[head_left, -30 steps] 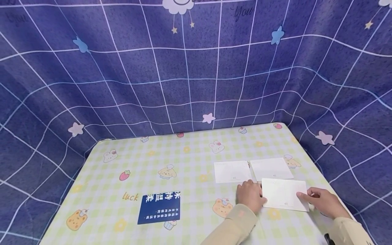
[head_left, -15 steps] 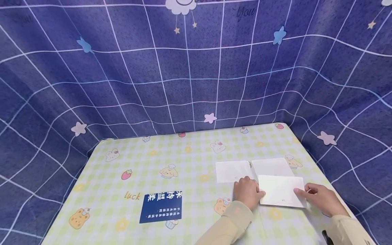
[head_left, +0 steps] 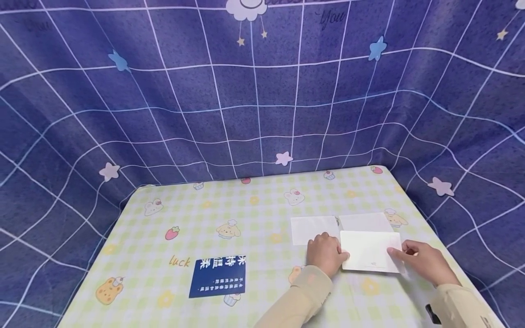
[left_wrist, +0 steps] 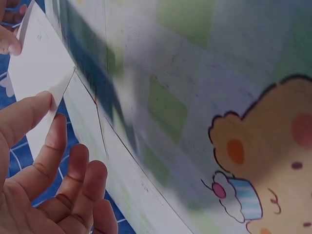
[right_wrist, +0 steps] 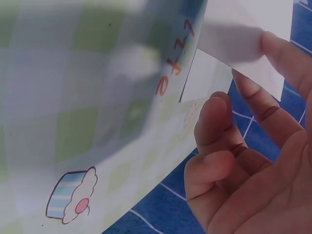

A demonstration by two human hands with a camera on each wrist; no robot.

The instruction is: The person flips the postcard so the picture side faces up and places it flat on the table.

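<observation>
A white card (head_left: pixel 369 249), blank but for a tiny mark near its lower edge, is held up off the cloth between both hands. My left hand (head_left: pixel 327 255) pinches its left edge between thumb and forefinger. At its right edge my right hand (head_left: pixel 426 260) pinches it the same way. In the left wrist view the thumb lies on the face of the white card (left_wrist: pixel 41 63), forefinger behind. The right wrist view has the white card (right_wrist: pixel 234 46) between thumb and forefinger. Behind it lie two more white cards, the left one (head_left: pixel 309 229) and the right one (head_left: pixel 365 222), partly covered.
A dark blue card (head_left: pixel 219 278) with white characters lies at the left front. Everything lies on a table under a green-checked cloth (head_left: pixel 254 218) with cartoon prints. A blue curtain (head_left: pixel 238 91) with white grid lines stands behind and at both sides.
Both hands have moved slightly left and away from me with the white card, which now covers more of the right card behind it. The head view has shifted slightly.
</observation>
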